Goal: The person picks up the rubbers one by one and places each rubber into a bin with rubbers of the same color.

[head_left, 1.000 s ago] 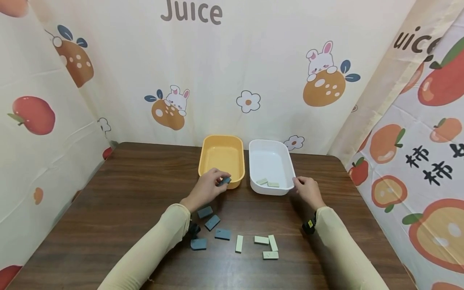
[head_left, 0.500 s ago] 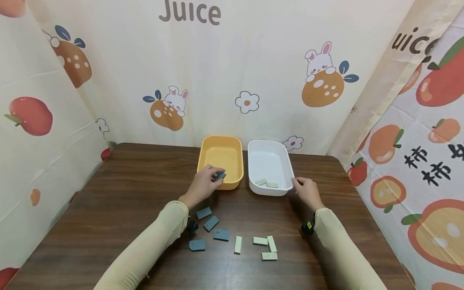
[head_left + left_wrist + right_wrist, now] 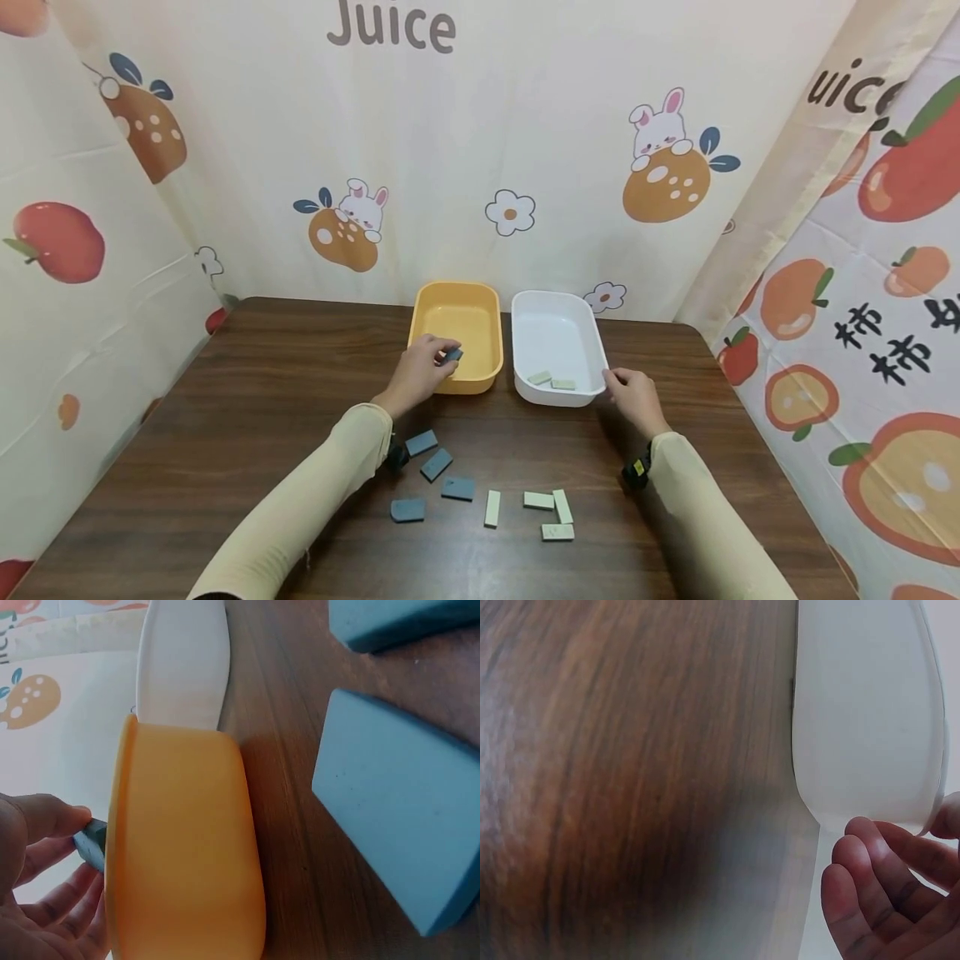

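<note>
My left hand point(image 3: 414, 373) pinches a small blue-grey block point(image 3: 453, 355) over the near left part of the yellow bin point(image 3: 472, 387). In the left wrist view the thumb and fingertips hold that block point(image 3: 91, 844) just above the yellow rim. My right hand point(image 3: 636, 398) grips the near right corner of the white bin point(image 3: 561, 333). The right wrist view has the thumb and forefinger at its rim, the other fingers bent below. Two pale green blocks point(image 3: 563, 385) lie inside the white bin.
Several blue-grey blocks point(image 3: 457, 488) lie on the brown table point(image 3: 247, 400) near the left forearm. Several pale green blocks point(image 3: 557, 532) are scattered right of them, two touching. Behind both bins hangs a printed curtain point(image 3: 442, 150).
My left hand has shifted slightly left and away from me with the blue-grey block, from the yellow bin's near edge to over its inside. The right hand stays at the white bin's corner.
</note>
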Motion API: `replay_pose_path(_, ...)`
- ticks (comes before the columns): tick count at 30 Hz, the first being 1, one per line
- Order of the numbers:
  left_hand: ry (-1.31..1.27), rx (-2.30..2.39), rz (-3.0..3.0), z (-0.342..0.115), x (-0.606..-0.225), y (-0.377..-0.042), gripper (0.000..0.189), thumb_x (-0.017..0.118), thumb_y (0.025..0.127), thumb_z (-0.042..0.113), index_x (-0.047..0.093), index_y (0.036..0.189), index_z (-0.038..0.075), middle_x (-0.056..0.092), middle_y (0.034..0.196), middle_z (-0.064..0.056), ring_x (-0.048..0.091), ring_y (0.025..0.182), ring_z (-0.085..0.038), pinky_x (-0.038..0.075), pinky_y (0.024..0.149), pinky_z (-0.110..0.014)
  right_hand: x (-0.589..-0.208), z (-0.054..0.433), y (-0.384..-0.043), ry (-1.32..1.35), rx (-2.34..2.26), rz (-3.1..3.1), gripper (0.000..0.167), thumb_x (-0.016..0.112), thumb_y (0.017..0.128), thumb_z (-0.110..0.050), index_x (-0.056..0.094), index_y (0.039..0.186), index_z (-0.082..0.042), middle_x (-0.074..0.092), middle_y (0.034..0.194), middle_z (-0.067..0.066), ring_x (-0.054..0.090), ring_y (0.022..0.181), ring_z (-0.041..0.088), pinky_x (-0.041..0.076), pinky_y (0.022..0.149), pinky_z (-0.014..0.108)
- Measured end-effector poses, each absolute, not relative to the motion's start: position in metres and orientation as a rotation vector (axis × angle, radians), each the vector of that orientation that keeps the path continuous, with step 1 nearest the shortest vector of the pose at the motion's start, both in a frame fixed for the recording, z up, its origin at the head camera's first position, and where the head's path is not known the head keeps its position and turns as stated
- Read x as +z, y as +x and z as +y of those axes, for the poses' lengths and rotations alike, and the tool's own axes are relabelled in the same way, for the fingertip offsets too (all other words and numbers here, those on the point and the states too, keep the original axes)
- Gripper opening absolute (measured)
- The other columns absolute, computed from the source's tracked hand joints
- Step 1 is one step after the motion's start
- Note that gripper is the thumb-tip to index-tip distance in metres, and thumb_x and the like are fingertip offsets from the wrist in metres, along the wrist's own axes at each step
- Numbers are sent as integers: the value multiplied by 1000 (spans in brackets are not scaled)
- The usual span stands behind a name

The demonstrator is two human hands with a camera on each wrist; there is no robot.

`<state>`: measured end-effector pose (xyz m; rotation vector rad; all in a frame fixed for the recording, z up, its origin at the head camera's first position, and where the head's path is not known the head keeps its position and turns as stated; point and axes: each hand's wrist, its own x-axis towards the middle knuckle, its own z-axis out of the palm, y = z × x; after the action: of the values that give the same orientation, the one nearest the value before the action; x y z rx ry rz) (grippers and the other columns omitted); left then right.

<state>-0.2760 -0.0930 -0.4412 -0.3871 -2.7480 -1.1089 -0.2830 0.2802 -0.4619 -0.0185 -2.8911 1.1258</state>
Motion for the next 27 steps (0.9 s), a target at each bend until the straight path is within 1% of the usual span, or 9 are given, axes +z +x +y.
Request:
replay_pose_path(5,-346,-1118,-2797,-92,-442,-284,30,69,90,18,69,119,11,62,105,-10,61,90,-21,53,75,-34,-461,280,-282,-36,1139,-2906,43,46,102,-33,67,115,2,64,77,11,55,70,17,44,62,27)
replay_pose_path(9,-326,-1130,-2875,-93,-442,-290,29,69,90,19,69,118,10,61,103,-9,59,88,-20,52,74,-32,-460,280,-282,-45,1139,-2920,43,45,103,-33,67,115,2,63,76,10,54,70,18,44,62,27)
replay_pose_path(13,-322,-1101,-2960,-93,-439,-295,28,69,89,17,71,116,9,63,106,-10,58,91,-21,51,79,-35,-460,280,-282,-35,1141,-2910,44,46,103,-33,68,113,3,64,76,12,55,70,18,43,62,28)
replay_pose_path(19,-360,-957,-3064,-87,-437,-304,28,69,87,16,71,114,9,70,110,-10,62,97,-23,51,87,-38,-461,280,-283,-35,1138,-2895,44,46,102,-34,69,109,3,64,76,11,55,69,17,44,61,28)
replay_pose_path(25,-369,-849,-3135,-83,-439,-310,26,73,86,17,72,110,9,71,107,-8,63,93,-21,51,84,-36,-462,280,-283,-19,1137,-2884,43,47,102,-33,69,106,4,65,75,10,55,68,16,44,61,28)
replay_pose_path(27,-369,-850,-3151,-83,-440,-313,25,73,86,18,73,109,10,71,107,-7,64,90,-20,51,81,-34,-462,279,-283,-18,1140,-2878,43,47,102,-32,69,105,4,66,76,11,56,68,15,44,61,27)
